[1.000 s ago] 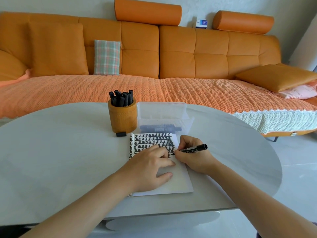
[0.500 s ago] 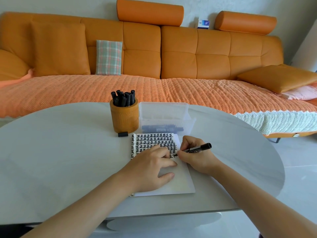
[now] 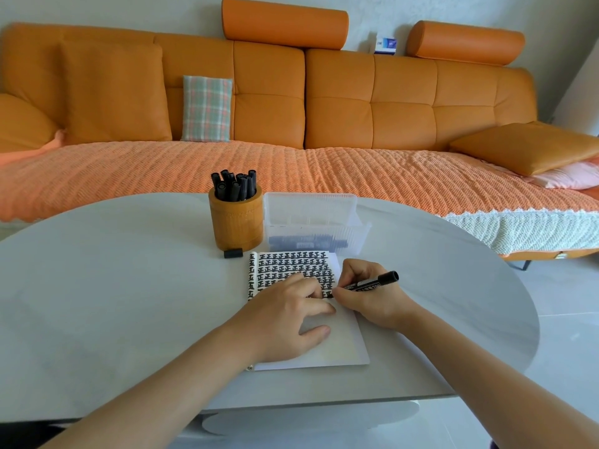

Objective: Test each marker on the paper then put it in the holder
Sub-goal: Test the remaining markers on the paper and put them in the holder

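Over the last second almost nothing has shifted. The left hand (image 3: 285, 322) still lies on the paper (image 3: 343, 348) with its fingers loosely spread, pressing the sheet flat and gripping nothing. The right hand (image 3: 366, 296) keeps its writing pinch on the marker (image 3: 372, 281), with the tip at the right end of the paper's lowest row of black marks and the barrel leaning away to the right. I judge the test stroke for this marker is still under way, so it is not ready for storing yet. A loose black cap (image 3: 232, 253) lies just off the paper's far left corner. Beyond that corner stands the wooden holder (image 3: 236, 222), already holding several markers. A clear plastic box (image 3: 312, 222) with more markers sits past the paper's far edge.
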`<state>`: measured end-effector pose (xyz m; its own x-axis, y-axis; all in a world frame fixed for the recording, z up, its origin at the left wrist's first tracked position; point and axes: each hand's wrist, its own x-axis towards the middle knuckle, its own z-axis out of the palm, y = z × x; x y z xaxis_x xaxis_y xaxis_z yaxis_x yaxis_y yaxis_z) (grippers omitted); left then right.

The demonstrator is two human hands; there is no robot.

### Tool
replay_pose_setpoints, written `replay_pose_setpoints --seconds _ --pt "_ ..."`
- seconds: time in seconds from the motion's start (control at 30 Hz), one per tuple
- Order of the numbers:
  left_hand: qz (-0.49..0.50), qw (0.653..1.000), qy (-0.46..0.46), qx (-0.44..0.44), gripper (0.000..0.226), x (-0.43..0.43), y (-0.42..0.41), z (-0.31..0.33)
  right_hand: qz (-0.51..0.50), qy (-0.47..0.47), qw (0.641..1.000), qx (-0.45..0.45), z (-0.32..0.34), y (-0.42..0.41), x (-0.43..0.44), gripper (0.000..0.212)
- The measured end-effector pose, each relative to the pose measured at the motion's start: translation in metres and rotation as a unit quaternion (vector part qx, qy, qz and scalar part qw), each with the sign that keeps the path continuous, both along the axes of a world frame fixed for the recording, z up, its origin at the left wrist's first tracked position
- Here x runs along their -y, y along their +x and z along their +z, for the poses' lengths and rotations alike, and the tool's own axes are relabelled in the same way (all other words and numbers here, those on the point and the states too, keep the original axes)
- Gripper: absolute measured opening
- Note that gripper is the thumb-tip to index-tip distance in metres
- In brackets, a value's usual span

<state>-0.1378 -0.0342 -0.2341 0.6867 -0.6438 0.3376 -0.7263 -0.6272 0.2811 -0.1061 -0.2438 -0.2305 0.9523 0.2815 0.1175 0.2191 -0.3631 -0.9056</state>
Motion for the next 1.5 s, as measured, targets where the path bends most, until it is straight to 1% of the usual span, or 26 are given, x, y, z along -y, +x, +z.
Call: replay_pose_setpoints --seconds 0.17,0.23,0.37,0.43,0.47,0.5,0.57,0.63,0.7,0.77,0.8,0.87,0.93,1.0,1.07,1.13,1.23,1.33,1.4,1.5 --pt "-0.004 1.0 -0.001 0.006 0.038 0.0 0.0 -0.002 -0.006 0.002 1.0 -0.004 0.003 0.0 -0.002 0.024" --pt "-0.003 1.0 0.0 0.005 0.038 -0.001 0.001 -0.002 -0.024 0.035 0.999 -0.01 0.003 0.002 -0.001 0.024" --pt "-0.001 1.0 -0.011 -0.019 0.037 -0.003 0.003 0.001 -0.053 0.137 0.988 -0.048 0.004 0.007 0.002 0.022" --pt "0.002 0.998 -0.036 -0.046 0.038 -0.008 0.007 0.006 -0.056 0.15 0.987 -0.034 0.008 0.009 0.0 0.015" --pt "0.01 0.997 -0.054 -0.053 0.039 -0.012 0.01 0.01 -0.056 0.143 0.988 -0.016 0.011 0.01 -0.001 0.011" --pt "0.025 0.996 -0.075 -0.049 0.039 -0.018 0.015 0.014 -0.055 0.128 0.99 0.004 0.014 0.012 -0.003 0.012" --pt "0.077 0.992 -0.102 -0.013 0.033 -0.035 0.029 0.019 -0.043 0.091 0.994 0.044 0.019 0.018 -0.006 0.019" --pt "0.15 0.984 -0.086 0.031 0.026 -0.057 0.043 0.021 -0.016 0.064 0.995 0.071 0.023 0.023 -0.006 0.024" --pt "0.221 0.972 -0.058 0.058 0.024 -0.08 0.054 0.017 0.016 0.0 0.995 0.096 0.025 0.027 -0.005 0.03" --pt "0.275 0.959 -0.039 0.056 0.024 -0.095 0.059 0.011 0.056 -0.085 0.987 0.124 0.029 0.03 -0.007 0.037" --pt "0.289 0.956 -0.03 0.049 0.025 -0.1 0.06 0.008 0.072 -0.108 0.985 0.113 0.031 0.032 -0.01 0.041" --pt "0.291 0.956 -0.012 0.036 0.027 -0.103 0.061 0.004 0.086 -0.116 0.988 0.047 0.038 0.035 -0.017 0.048" --pt "0.28 0.96 -0.001 0.028 0.026 -0.104 0.061 0.004 0.099 -0.099 0.99 -0.001 0.044 0.036 -0.025 0.052" --pt "0.273 0.962 0.003 0.02 0.024 -0.105 0.063 0.003 0.112 -0.089 0.989 -0.031 0.05 0.037 -0.031 0.05" --pt "0.269 0.963 0.007 0.007 0.023 -0.106 0.064 0.0 0.122 -0.089 0.988 -0.042 0.054 0.038 -0.035 0.045" --pt "0.265 0.964 0.003 -0.007 0.023 -0.107 0.064 0.0 0.12 -0.106 0.987 -0.029 0.055 0.04 -0.039 0.036" --pt "0.261 0.965 -0.018 -0.013 0.02 -0.109 0.063 0.002 0.098 -0.159 0.981 0.043 0.056 0.044 -0.042 0.026" --pt "0.239 0.968 -0.077 -0.006 0.02 -0.107 0.06 0.008 0.07 -0.205 0.973 0.081 0.053 0.048 -0.045 0.027" --pt "0.214 0.969 -0.122 -0.009 0.021 -0.103 0.055 0.012 0.044 -0.222 0.969 0.098 0.05 0.047 -0.048 0.024" --pt "0.199 0.969 -0.147 -0.003 0.021 -0.096 0.05 0.015 0.027 -0.236 0.961 0.138 0.047 0.044 -0.053 0.019"
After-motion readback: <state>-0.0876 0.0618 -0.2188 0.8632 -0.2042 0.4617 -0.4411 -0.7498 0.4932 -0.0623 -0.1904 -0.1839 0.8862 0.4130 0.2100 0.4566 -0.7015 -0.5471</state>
